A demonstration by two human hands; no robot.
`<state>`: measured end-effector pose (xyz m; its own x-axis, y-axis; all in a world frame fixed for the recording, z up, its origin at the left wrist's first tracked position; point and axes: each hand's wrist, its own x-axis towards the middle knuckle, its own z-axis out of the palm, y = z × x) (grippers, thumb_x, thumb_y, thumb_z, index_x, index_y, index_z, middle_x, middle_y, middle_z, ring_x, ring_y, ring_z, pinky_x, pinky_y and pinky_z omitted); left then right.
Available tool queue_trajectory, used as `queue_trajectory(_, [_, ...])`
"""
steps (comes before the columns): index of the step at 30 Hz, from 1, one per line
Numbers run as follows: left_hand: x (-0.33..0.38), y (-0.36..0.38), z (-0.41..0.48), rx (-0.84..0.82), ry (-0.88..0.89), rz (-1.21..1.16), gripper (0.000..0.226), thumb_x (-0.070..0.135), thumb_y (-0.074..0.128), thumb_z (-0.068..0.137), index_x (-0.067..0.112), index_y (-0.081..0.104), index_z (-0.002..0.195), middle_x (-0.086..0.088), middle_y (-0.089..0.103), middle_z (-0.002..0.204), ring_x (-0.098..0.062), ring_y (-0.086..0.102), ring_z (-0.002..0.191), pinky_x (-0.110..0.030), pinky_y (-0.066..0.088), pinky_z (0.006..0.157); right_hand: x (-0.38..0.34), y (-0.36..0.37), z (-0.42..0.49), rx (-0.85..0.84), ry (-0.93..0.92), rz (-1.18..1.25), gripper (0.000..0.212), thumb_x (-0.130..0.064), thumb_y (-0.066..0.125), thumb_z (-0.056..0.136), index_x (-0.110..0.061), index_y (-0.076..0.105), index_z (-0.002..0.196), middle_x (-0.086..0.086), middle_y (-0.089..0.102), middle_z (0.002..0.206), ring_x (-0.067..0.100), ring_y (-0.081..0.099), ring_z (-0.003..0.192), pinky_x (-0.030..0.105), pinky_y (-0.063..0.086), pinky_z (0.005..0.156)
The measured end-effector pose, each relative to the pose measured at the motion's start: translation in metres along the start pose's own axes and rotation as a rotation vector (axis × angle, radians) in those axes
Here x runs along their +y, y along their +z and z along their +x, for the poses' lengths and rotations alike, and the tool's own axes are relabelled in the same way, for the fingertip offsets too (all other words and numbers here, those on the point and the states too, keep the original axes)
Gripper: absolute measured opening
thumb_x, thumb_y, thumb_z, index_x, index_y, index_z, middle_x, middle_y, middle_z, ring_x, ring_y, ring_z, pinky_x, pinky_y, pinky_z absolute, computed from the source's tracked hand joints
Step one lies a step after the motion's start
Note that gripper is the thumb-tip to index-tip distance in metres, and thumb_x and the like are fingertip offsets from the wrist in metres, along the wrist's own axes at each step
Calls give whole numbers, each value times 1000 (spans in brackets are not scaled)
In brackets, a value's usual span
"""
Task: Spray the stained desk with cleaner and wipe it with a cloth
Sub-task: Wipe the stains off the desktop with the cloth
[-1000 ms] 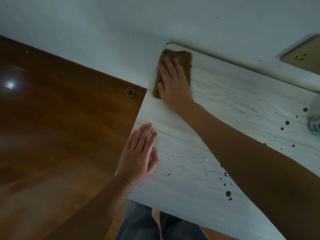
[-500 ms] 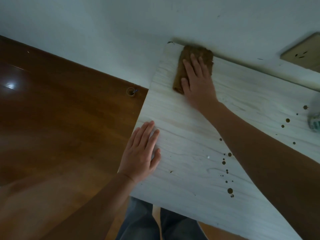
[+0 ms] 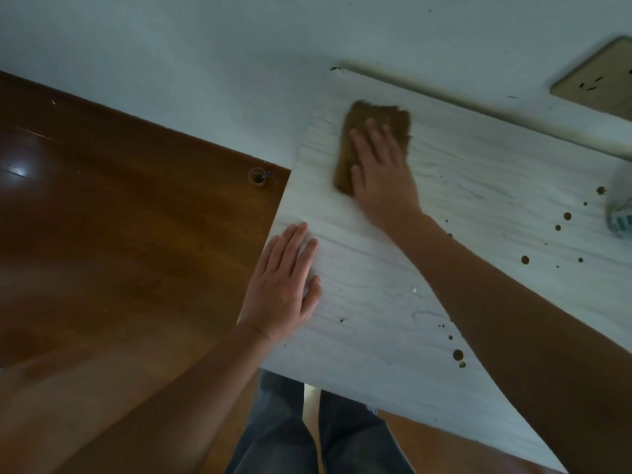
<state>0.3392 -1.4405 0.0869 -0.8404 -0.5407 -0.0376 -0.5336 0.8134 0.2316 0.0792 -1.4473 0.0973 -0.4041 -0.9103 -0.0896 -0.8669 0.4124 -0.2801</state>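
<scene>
Brown spots (image 3: 525,260) by rt forearm (image 3: 496,302); bottle (image 3: 620,213) beyond

This is looking like a lived-in room of a home. A glossy brown wooden floor (image 3: 119,251) is filling the left of the frame and catching a patch of light at the far left. A plain pale wall (image 3: 205,63) is running across the top, carrying a beige wall socket (image 3: 598,77) at the upper right, and a white wood-grain desk (image 3: 478,200) is standing against it on the right.
</scene>
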Motion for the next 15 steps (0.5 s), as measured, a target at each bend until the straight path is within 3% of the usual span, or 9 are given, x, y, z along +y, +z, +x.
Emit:
queue_trajectory(2, [0, 1, -1, 9, 0, -8, 60, 38, 42, 105, 7, 36, 156, -15, 22, 169, -26, 12, 160, -43, 15, 130, 17, -6, 2, 6, 163, 8, 60, -36, 29, 103, -19, 20, 159, 8, 11, 168, 32, 8, 154, 47, 12, 125])
queue_trajectory(5, [0, 1, -1, 3, 2, -11, 60, 38, 41, 106, 7, 36, 156, -16, 22, 169, -27, 12, 160, -45, 18, 129, 16, -9, 0, -15, 213, 28, 62, -36, 32, 104, -19, 13, 160, 8, 4, 168, 33, 2, 154, 48, 7, 125])
queue_trajectory(12, [-1, 1, 0, -4, 2, -9, 58, 38, 42, 105, 7, 38, 155, -16, 24, 168, -28, 15, 159, -47, 19, 129, -27, 7, -75, -117, -42, -14, 65, -40, 30, 103, -17, 11, 161, 8, 2, 169, 30, -6, 155, 45, 1, 126])
queue_trajectory(15, [-1, 1, 0, -5, 2, -3, 59, 38, 43, 105, 7, 39, 155, -16, 25, 168, -28, 16, 159, -48, 20, 128, -27, 11, -104, -125, -54, 8, 63, -40, 31, 104, -20, 11, 161, 4, 2, 169, 25, -6, 155, 41, 3, 126])
